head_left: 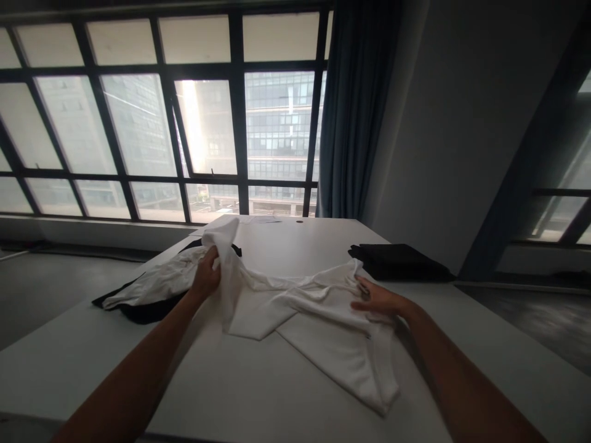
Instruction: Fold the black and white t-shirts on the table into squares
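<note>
A white T-shirt (pixel 318 320) lies partly folded and creased on the white table (pixel 295 246) in front of me. My left hand (pixel 207 274) pinches its left end and lifts it off the surface, so the cloth hangs down from my fingers. At the shirt's right side, my right hand (pixel 376 298) grips the fabric between thumb and fingers; some fingertips are hidden in the folds. The lower right part of the shirt rests flat on the table, pointing toward me.
Left of my left hand, a crumpled white garment (pixel 161 280) lies on black cloth (pixel 148 311). Folded black fabric (pixel 399 261) is stacked at the right. Thin sheets (pixel 261 219) lie at the table's far edge, before a blue curtain (pixel 355 123) and windows.
</note>
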`<state>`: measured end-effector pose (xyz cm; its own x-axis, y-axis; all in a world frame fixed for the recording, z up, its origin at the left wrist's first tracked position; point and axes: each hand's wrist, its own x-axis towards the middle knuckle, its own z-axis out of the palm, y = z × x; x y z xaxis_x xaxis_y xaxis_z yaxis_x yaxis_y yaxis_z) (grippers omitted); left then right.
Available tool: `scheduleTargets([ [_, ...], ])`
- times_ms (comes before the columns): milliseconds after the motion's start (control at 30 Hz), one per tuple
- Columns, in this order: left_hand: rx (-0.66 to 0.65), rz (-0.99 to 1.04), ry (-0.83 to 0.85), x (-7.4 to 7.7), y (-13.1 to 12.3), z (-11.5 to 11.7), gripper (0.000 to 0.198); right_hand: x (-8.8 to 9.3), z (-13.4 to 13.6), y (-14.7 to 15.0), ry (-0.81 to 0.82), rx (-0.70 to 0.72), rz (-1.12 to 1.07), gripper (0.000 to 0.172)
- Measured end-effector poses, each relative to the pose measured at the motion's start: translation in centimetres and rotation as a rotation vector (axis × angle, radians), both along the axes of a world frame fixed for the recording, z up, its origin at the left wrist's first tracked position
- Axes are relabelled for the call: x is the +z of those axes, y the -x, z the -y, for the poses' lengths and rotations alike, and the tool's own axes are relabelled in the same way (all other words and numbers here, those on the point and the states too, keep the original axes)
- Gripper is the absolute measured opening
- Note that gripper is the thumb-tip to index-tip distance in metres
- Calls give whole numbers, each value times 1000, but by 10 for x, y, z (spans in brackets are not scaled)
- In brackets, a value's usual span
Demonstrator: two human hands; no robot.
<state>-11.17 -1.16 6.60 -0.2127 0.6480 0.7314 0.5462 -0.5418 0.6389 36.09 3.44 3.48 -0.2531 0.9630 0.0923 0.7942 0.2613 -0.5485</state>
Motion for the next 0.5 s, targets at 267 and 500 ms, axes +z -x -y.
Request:
scheduleTargets([
  [267,-387,-910,396,-27,-73,22,104,22,42,63,172,369,177,102],
  [500,-426,-1092,512,-8,-98,29,36,33,38,57,14,276,206,50],
])
